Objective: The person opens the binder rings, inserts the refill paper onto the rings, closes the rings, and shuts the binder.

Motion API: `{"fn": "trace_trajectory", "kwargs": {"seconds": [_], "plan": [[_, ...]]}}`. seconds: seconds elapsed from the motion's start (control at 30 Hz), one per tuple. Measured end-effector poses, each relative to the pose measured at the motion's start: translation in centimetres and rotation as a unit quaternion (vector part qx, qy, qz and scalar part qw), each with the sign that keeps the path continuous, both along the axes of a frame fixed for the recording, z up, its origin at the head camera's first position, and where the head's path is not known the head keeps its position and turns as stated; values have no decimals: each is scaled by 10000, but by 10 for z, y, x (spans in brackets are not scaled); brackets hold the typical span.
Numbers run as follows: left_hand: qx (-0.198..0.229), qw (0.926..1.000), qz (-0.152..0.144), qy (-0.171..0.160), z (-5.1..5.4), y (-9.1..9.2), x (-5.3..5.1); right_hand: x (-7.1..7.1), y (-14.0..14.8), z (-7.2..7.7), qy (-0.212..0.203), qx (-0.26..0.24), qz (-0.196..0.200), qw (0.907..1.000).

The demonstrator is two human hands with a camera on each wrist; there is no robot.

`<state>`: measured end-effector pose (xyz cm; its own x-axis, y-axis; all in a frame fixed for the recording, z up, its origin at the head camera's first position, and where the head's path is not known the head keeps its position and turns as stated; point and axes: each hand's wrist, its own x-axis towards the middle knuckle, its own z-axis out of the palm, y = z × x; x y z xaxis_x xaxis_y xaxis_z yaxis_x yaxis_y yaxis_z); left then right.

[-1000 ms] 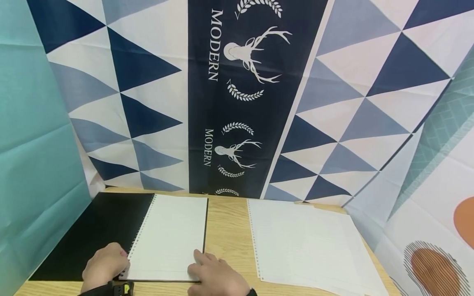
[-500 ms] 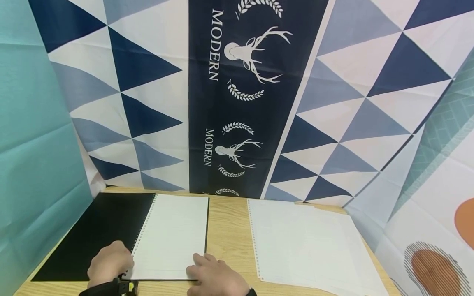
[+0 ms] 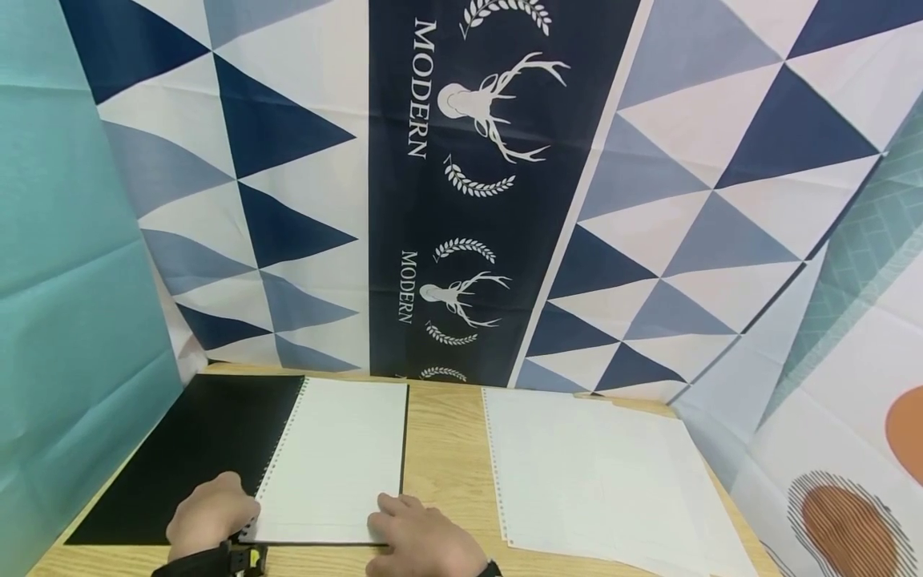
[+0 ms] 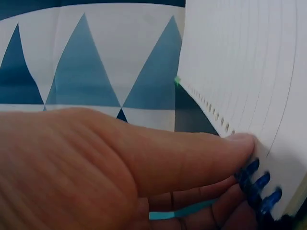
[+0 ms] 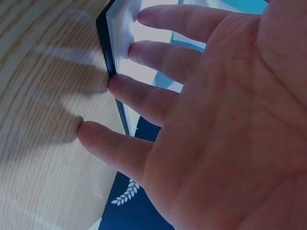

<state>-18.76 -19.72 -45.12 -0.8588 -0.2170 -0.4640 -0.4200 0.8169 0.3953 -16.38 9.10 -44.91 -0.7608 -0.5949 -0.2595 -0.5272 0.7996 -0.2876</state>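
Observation:
A spiral notebook [image 3: 335, 457] lies open on the wooden table, its black cover [image 3: 216, 433] folded out to the left and a lined white page on top. At the lower end of the binding, my left hand [image 3: 212, 511] pinches the blue spiral coil [image 4: 261, 184], thumb on top and other fingers behind it in the left wrist view. My right hand [image 3: 429, 538] rests at the notebook's lower right corner. In the right wrist view its fingers [image 5: 144, 98] are stretched out, some touching the page stack's edge and others the table.
Several loose sheets [image 3: 598, 481] with punched edges lie overlapping on the right side of the table [image 3: 447, 449]. A patterned cloth [image 3: 447, 200] hangs behind the table, and a teal cloth [image 3: 79, 320] hangs at the left.
My left hand has shifted slightly up and right along the binding, then barely back. The notebook has slid a touch to the right. My right hand stays almost still.

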Motion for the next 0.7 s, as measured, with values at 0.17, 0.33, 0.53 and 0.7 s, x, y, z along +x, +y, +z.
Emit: {"fn": "trace_trajectory", "kwargs": {"seconds": [0.17, 0.33, 0.53, 0.7], "plan": [[-73, 9998, 153, -44, 2, 7, 0, 1, 0, -1, -11, -4, -34, 10000], [8, 9999, 117, -53, 3, 7, -2, 1, 1, -1, 0, -70, -62, 10000], [122, 9999, 46, -75, 2, 4, -2, 2, 3, -1, 44, -148, -83, 9998], [167, 9999, -33, -3, 0, 4, -3, 3, 3, 0, 38, -144, -302, 9994]]}}
